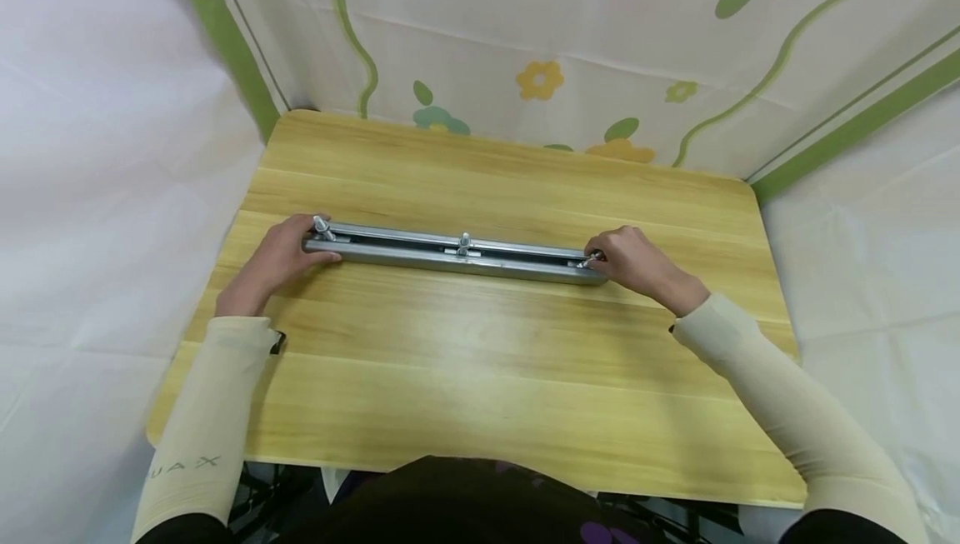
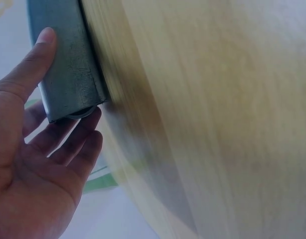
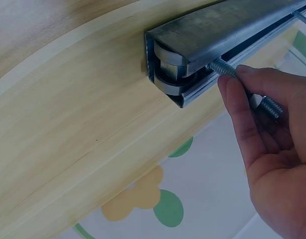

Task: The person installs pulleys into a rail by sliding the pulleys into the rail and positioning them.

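Note:
A long grey metal channel rail (image 1: 390, 257) lies across the table with its slotted side up. My left hand (image 1: 281, 254) grips its left end, the thumb along the near wall and the fingers round the far side and end. At the other end, my right hand (image 1: 637, 262) pinches a threaded bolt (image 3: 223, 67) between thumb and fingertips. That bolt comes out of the slot beside a roller (image 3: 172, 69), which shows in the rail's open end. Another bolt (image 1: 464, 242) stands upright midway along the slot, and a third bolt (image 1: 322, 228) leans beside my left hand.
The wooden table (image 1: 465, 361) has rounded corners. Behind it hangs a white curtain (image 1: 465, 36) with green and yellow flower prints, and plain white sheets (image 1: 97, 152) hang at the sides. My body is at the table's front edge.

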A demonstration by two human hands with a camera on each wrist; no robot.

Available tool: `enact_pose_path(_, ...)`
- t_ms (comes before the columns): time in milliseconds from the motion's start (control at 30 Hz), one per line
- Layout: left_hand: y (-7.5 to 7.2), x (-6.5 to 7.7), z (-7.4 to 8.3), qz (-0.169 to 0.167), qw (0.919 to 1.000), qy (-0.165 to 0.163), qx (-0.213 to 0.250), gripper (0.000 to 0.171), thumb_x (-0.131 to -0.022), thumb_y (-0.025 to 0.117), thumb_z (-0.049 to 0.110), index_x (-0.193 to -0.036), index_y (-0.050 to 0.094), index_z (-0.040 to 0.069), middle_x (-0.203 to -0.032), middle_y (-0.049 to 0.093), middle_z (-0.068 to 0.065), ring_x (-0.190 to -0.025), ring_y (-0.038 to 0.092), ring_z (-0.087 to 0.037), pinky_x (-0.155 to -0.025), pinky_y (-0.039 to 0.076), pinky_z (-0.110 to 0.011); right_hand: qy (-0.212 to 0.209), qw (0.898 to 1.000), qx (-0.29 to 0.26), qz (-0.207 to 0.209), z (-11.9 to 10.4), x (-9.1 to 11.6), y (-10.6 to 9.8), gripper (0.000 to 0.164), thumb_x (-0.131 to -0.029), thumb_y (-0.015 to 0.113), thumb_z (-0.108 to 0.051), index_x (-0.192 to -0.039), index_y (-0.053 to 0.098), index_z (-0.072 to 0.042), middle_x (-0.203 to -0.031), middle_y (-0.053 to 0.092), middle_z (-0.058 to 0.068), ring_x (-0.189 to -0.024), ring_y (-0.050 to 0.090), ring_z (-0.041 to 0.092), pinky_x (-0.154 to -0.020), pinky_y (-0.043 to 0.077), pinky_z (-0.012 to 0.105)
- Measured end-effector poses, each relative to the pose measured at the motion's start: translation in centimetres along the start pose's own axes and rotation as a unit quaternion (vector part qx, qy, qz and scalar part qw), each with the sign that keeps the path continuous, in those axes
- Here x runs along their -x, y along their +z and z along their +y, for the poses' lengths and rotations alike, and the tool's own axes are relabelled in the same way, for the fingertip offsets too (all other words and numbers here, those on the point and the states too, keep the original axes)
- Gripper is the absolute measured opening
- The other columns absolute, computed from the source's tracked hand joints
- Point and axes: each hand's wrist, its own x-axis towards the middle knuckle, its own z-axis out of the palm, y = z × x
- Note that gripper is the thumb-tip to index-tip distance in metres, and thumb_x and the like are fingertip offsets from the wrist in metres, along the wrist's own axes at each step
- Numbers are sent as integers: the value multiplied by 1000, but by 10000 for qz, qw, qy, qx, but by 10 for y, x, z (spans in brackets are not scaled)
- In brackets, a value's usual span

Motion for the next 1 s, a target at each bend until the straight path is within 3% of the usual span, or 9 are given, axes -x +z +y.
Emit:
enact_pose_path(800, 0, -1, -1, -3, 10000, 53, -25, 67, -92, 85, 18, -146, 54, -7, -148, 53, -34, -140, 46, -54, -117, 36, -67, -271, 9989, -69, 369, -9, -8, 16, 12, -95, 76, 1, -106, 78, 5, -99, 79, 19, -75, 76, 23, -66, 64, 39)
enact_pose_path(1000, 0, -1, 2, -27, 10000, 28, -28, 70, -94, 84, 23, -149, 52, -6, -150, 51, -33, -141, 45, -52, -118, 35, -66, -103, 9990, -243, 349, -8, -8, 14, 20, -95, 77, -2, -112, 76, 7, -103, 78, 20, -82, 78, 26, -71, 66, 41)
